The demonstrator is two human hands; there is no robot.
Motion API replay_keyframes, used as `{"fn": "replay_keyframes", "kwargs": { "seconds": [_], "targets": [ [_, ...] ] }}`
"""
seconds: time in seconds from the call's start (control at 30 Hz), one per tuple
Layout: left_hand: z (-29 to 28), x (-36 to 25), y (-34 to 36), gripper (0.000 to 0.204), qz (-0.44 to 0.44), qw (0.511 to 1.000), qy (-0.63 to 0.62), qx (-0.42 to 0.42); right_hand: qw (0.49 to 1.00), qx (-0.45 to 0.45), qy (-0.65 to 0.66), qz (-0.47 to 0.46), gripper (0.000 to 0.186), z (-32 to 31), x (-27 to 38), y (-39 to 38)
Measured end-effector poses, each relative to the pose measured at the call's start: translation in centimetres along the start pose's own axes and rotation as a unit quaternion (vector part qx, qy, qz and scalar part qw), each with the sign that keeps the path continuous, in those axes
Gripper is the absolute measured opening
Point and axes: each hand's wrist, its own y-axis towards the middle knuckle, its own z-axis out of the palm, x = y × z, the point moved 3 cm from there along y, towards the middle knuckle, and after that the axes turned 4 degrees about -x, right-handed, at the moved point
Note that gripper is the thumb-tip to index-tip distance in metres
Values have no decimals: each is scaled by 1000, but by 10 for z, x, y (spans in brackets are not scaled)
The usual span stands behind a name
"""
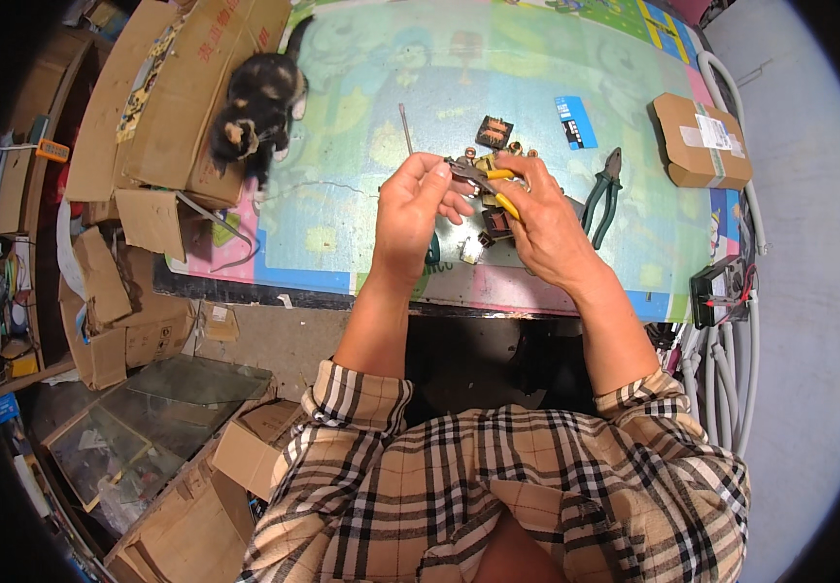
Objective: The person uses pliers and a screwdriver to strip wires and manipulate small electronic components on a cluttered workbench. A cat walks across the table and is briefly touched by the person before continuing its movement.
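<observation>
In my right hand (pixel 544 222) is a small pair of yellow-handled pliers (pixel 479 180), its handles spread and its jaws pointing left. My left hand (pixel 410 209) is closed in a pinch at those jaws. Whatever sits between its thumb and forefinger is too small to make out. Just beyond my hands lies a black square part with copper-coloured windings (pixel 494 131). A similar wound part (pixel 497 222) rests under my right hand, partly covered. Small coppery pieces (pixel 515 148) lie between them. Behind my left hand is a thin screwdriver-like rod (pixel 404 124).
Green-handled pliers (pixel 601 199) and a blue card (pixel 575 122) lie on the patterned table cover (pixel 361 146). A cardboard box (pixel 697 146) stands at the right, near a black meter (pixel 717 290). A cat (pixel 262 92) sits at the left beside a large carton (pixel 196 92).
</observation>
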Motion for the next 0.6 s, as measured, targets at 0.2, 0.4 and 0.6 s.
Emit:
{"fn": "replay_keyframes", "kwargs": {
  "seconds": [0.2,0.4,0.6],
  "targets": [
    [2,-3,-2,19,5,1000,29,0,999,-12,-37,8,40,-2,0,0],
    [2,-3,-2,18,21,997,80,5,997,-12,-73,-19,26,0,1,2],
    [3,-1,-4,14,52,983,174,-15,994,30,-103,-13,18,2,0,0]
  ]
}}
